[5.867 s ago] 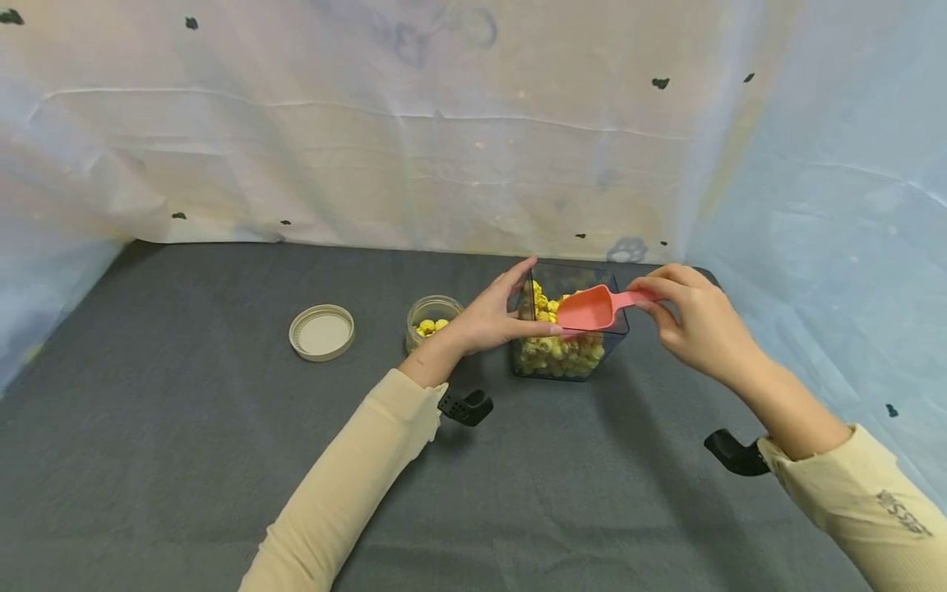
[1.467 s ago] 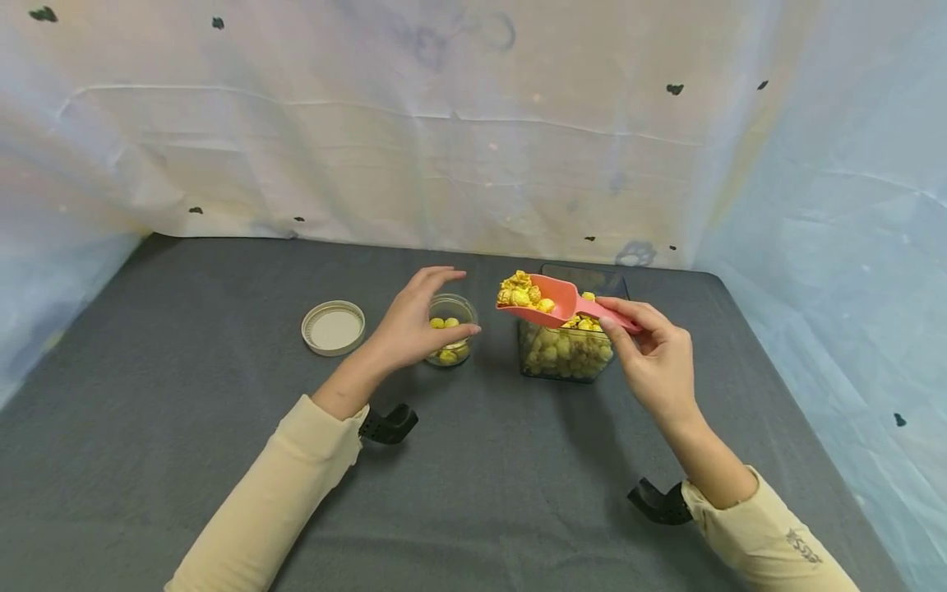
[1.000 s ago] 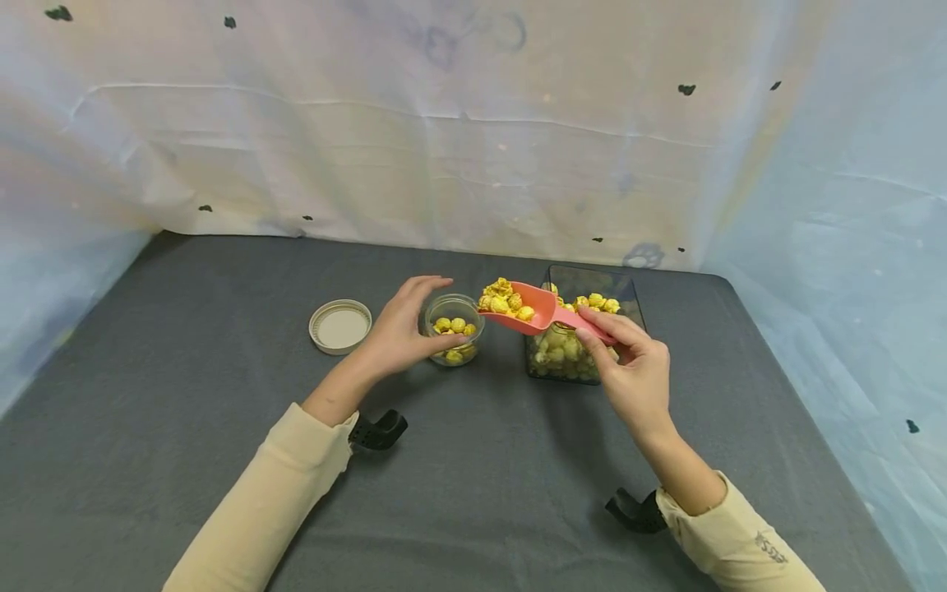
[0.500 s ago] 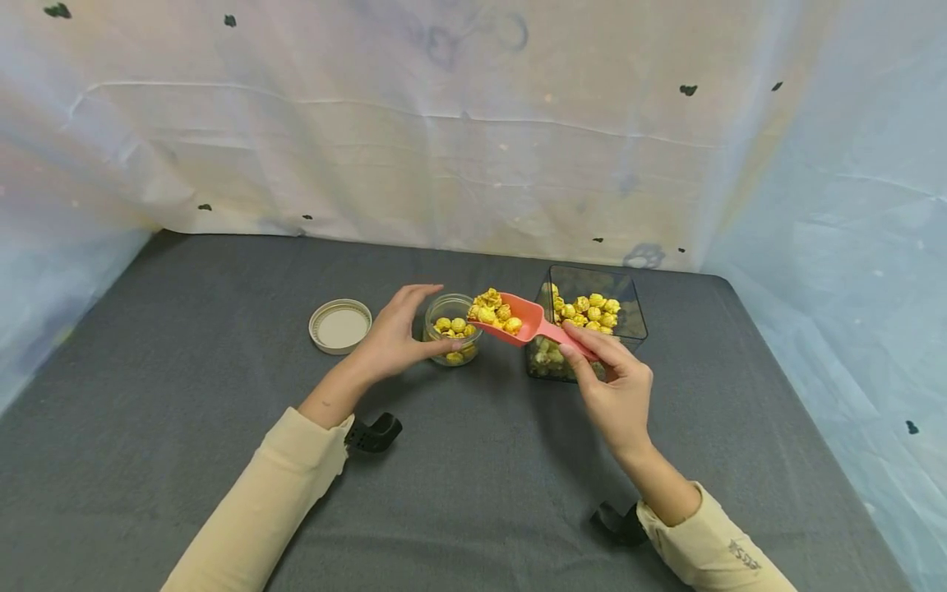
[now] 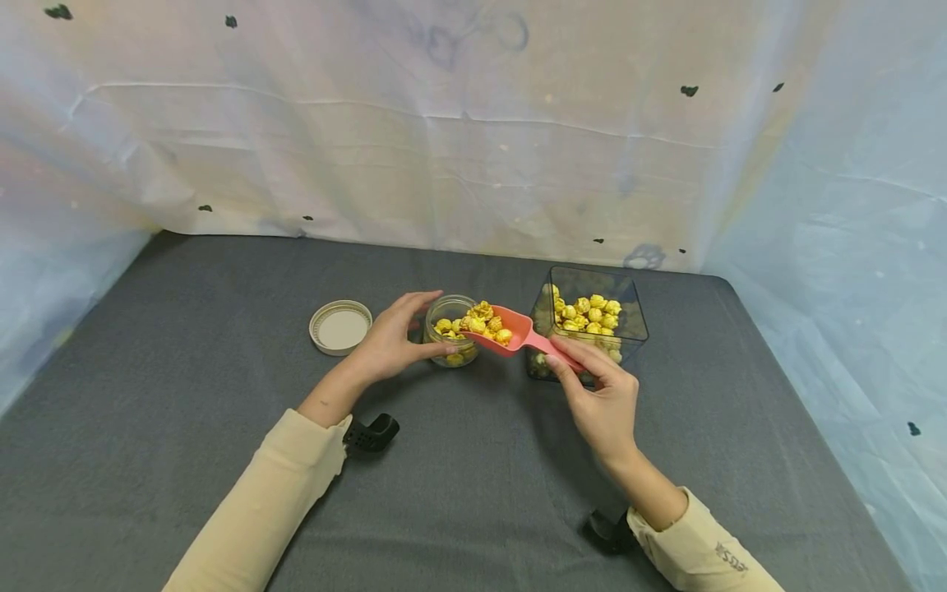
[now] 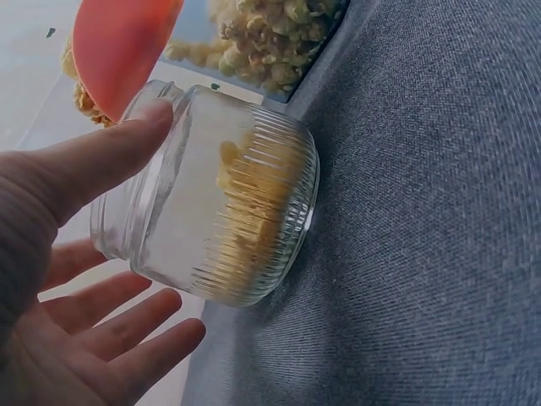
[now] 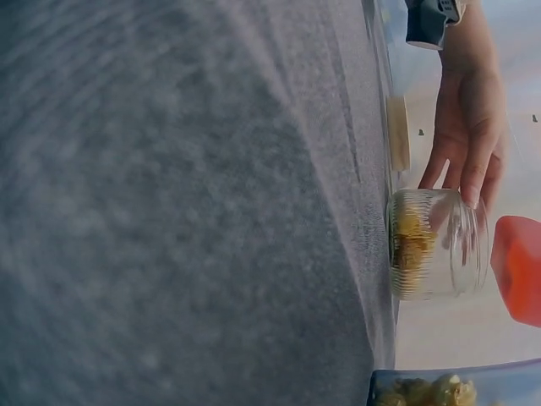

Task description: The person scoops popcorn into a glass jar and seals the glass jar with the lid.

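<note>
- Nearest, two cream sleeves come in from the bottom edge of the head view, each with a black wrist mount beside the cuff.
- Right hand [image 5: 602, 403]: grip closed in a pinch round the handle of the pink scoop [image 5: 518, 333]; thumb and fingers wrap the handle end.
- Scoop is tilted, its bowl heaped with yellow popcorn [image 5: 488, 322], its front lip over the mouth of the glass jar [image 5: 451, 329].
- Left hand [image 5: 388, 345]: grip set round the jar, thumb on the near side, fingers curved behind the rim. Left wrist view shows the thumb [image 6: 101, 161] touching the jar [image 6: 220, 203] near its mouth; the other fingers lie loosely beside the glass.
- Jar stands upright on the grey counter [image 5: 185, 460], ribbed lower wall, partly filled with popcorn. Right wrist view shows the jar [image 7: 435, 245] with the scoop's edge [image 7: 517, 269] just at its mouth.
- Just right of the jar: a clear square container [image 5: 621, 304] holding more popcorn, partly behind the right hand's fingers.
- Left of the jar, apart from it: a round beige lid [image 5: 339, 326] lying flat on the counter.
- Farthest: a pale creased backdrop sheet [image 5: 444, 148] with small dark marks.
</note>
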